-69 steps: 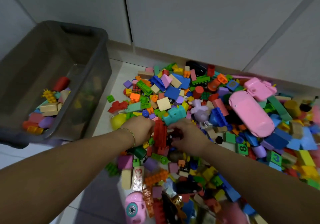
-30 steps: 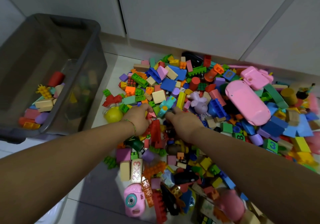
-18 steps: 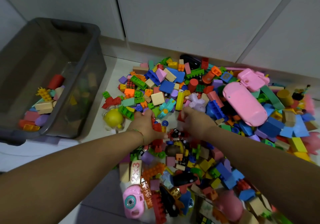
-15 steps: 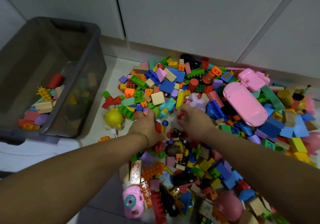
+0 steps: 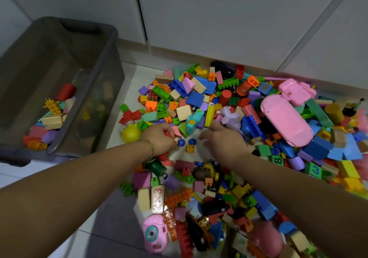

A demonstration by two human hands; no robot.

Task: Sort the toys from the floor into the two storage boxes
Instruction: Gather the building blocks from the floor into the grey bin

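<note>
A big heap of coloured toy bricks covers the floor in front of me. A grey see-through storage box stands at the left with several blocks in its near corner. My left hand is curled at the heap's left side and grips a small red brick. My right hand hovers low beside it with fingers spread and blurred, holding nothing. Between the hands is a small bare patch of floor with two blue round pieces and a yellow brick. Only one box is in view.
A large pink toy car lies on the heap at the right. A pink toy camera sits at the near edge and a yellow ball by my left wrist. White cabinet doors close off the back.
Both hands have drawn apart and pushed bricks aside, baring a patch of floor between them. My right hand's fingers have spread open. The long red brick stack between the hands is gone from view.
</note>
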